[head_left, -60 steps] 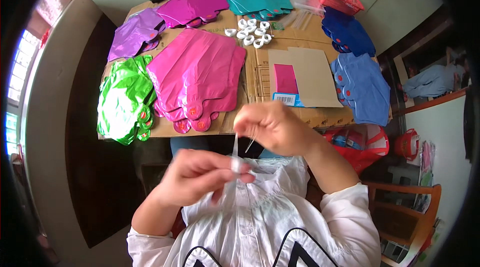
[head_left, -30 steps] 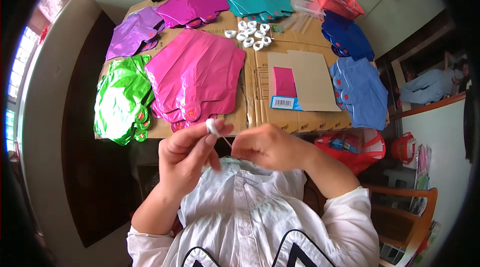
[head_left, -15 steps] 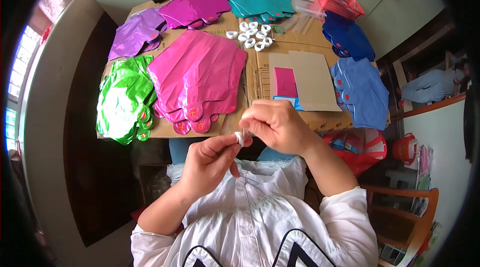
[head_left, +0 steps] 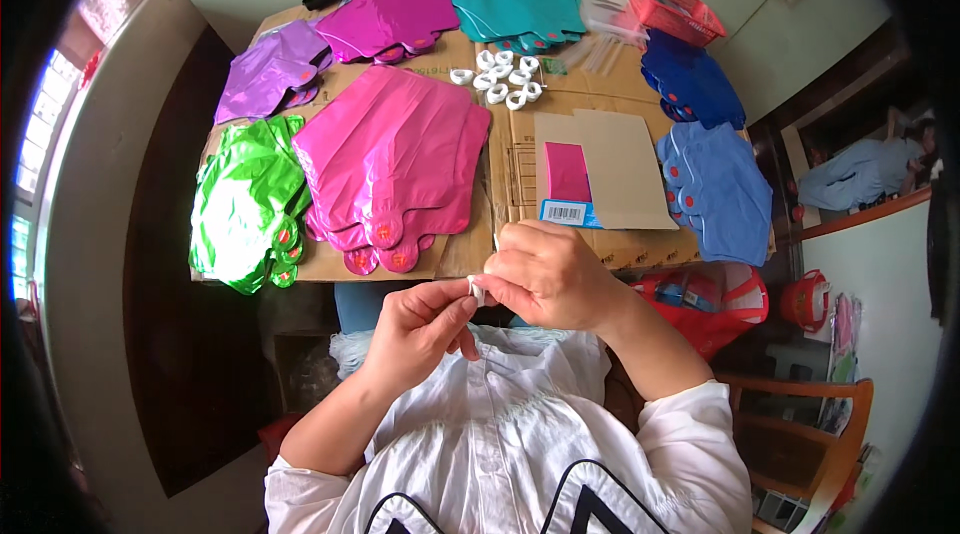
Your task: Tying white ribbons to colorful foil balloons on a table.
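I've got a small white roll (head_left: 476, 289) pinched between both hands, held just above the lap and in front of the near edge of the counter (head_left: 520, 149). Left hand (head_left: 418, 329) has thumb & fingers closed on its left side; right hand (head_left: 545, 274) is clamped on it from the right, fingertips meeting the left ones. What changed: approx 1 s ago the left hand held the white bit up higher w/ a thin strand running to the right hand; now both hands are down & together, no strand showing. My read: the strand's been gathered back to the roll, so the work is at a close-fingered stage. The roll itself is tiny, mostly hidden by fingers; can't tell its exact shape.

Outward: pink foil balloons (head_left: 395, 169) lie flat on the counter straight ahead, green ones (head_left: 245, 204) to their left, purple (head_left: 265, 79) behind. More white rolls (head_left: 500, 79) sit mid-counter. Cardboard sheet (head_left: 610, 169) w/ a pink card (head_left: 567, 174) is on the right, light blue balloons (head_left: 715, 189) beyond, red basket (head_left: 675, 14) at the far corner
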A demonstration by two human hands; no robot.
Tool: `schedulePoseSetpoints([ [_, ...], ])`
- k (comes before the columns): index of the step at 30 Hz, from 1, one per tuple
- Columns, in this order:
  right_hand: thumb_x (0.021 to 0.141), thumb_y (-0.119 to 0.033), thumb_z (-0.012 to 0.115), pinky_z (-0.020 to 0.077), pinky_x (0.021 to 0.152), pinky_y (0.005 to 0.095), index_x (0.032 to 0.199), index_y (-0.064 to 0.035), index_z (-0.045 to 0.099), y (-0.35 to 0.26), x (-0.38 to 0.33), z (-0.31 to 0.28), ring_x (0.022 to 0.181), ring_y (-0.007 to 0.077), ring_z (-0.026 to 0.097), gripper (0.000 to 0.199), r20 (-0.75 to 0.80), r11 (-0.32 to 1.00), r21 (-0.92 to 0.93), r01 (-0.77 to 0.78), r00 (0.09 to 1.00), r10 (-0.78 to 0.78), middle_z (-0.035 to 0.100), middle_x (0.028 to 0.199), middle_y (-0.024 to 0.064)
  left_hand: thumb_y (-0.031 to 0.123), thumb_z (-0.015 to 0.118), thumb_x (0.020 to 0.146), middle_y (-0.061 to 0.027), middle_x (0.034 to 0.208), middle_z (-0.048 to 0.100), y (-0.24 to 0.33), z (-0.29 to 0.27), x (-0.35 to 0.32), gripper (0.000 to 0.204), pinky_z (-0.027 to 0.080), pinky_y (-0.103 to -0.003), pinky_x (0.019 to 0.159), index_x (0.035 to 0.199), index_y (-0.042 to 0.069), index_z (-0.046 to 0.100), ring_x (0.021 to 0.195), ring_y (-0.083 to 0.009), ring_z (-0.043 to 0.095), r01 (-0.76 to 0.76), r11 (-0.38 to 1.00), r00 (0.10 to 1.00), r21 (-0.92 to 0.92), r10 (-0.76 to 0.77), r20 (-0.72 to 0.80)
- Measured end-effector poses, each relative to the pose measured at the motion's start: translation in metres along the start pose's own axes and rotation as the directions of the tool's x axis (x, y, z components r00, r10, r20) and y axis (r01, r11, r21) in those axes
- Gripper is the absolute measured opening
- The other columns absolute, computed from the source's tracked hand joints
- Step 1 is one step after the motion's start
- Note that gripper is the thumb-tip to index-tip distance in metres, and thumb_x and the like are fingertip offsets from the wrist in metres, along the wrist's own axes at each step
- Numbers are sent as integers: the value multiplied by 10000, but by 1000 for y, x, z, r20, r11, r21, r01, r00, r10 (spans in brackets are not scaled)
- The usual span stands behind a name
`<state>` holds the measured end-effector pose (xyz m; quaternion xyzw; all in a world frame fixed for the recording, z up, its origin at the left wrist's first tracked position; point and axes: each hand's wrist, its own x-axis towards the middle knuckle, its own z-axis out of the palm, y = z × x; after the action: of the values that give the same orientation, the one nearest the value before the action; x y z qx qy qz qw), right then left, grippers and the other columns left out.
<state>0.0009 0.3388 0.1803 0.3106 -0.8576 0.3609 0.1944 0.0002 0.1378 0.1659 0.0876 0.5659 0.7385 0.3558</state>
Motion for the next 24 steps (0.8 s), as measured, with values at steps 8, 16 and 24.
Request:
schedulePoseSetpoints([
  [8, 818, -59, 663, 476, 673, 228, 997, -22, 580, 11, -29, 11, 762, 73, 564, 201, 179, 608, 646, -461, 866, 467, 588, 895, 27, 97, 611, 883, -63, 832, 645, 0, 1, 5, 155, 472, -215, 564, 978, -25, 600, 640, -77, 558, 59, 988, 988, -146, -37, 152],
  [16, 756, -73, 733, 501, 737, 260, 939, -11, 619, -13, -22, -15, 828, 143, 606, 223, 310, 688, 552, -472, 882, 356, 606, 914, 70, 126, 592, 903, -31, 819, 622, 2, 6, 8, 192, 457, -209, 589, 998, -40, 572, 660, -51, 534, 82, 994, 971, 76, -97, 219],
  [24, 790, -72, 687, 480, 641, 268, 799, -7, 578, -5, -26, -17, 705, 149, 599, 127, 321, 724, 562, -399, 913, 254, 581, 770, 61, 54, 632, 852, -81, 812, 662, 15, 3, 13, 130, 493, -210, 598, 936, -45, 620, 690, -95, 614, 131, 982, 945, 133, -164, 281],
])
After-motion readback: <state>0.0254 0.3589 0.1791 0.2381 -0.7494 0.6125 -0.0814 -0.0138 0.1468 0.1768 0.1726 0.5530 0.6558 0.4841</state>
